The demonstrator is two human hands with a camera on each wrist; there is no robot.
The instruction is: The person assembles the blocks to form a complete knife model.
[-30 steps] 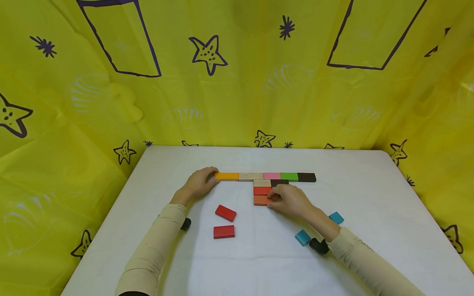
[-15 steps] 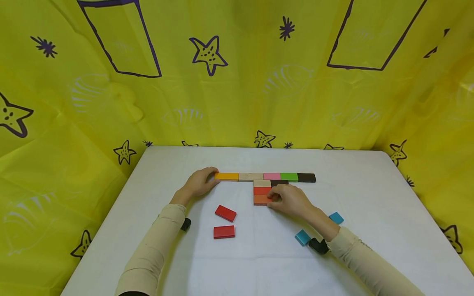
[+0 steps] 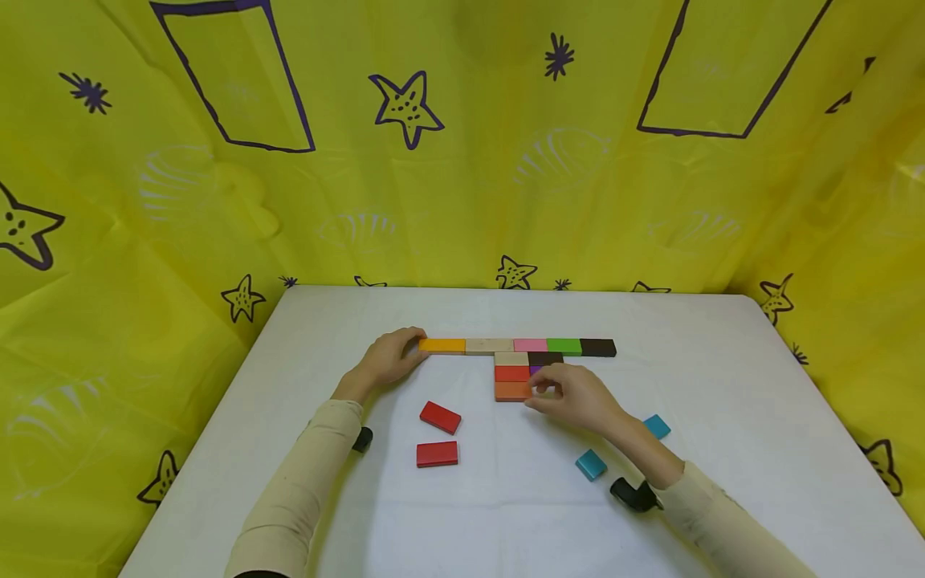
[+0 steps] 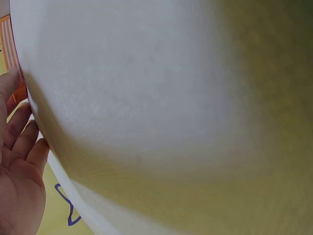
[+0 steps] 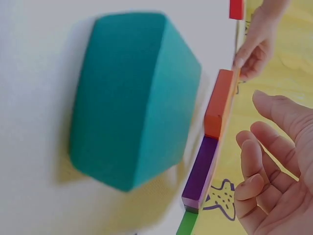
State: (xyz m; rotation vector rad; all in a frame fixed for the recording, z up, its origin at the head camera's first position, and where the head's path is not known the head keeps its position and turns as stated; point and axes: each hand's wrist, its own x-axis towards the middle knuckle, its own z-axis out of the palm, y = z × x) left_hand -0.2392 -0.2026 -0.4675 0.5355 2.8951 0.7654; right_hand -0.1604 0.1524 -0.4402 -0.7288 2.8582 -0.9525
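In the head view my left hand [image 3: 386, 357] holds the left end of a yellow-orange block [image 3: 443, 346] between thumb and fingers. That block begins a row continuing with plain wood, pink, green and dark brown [image 3: 598, 347] blocks. Below the row sit a shorter wood block [image 3: 511, 359], a dark block [image 3: 545, 358], a red block [image 3: 511, 373] and an orange-red block [image 3: 511, 391]. My right hand [image 3: 578, 393] hovers beside these, partly covering a purple block [image 3: 536, 370]. In the right wrist view its thumb and fingers are apart, with nothing between them.
Two red blocks [image 3: 437, 453] lie on the white table [image 3: 499, 530] in front of my left hand. Two teal blocks [image 3: 591, 464] lie near my right forearm. A yellow patterned cloth [image 3: 462, 201] hangs behind and along the sides.
My right hand has drawn back slightly to the right, its thumb and fingers a little wider apart, and part of the purple block now shows. My left hand has stayed in place.
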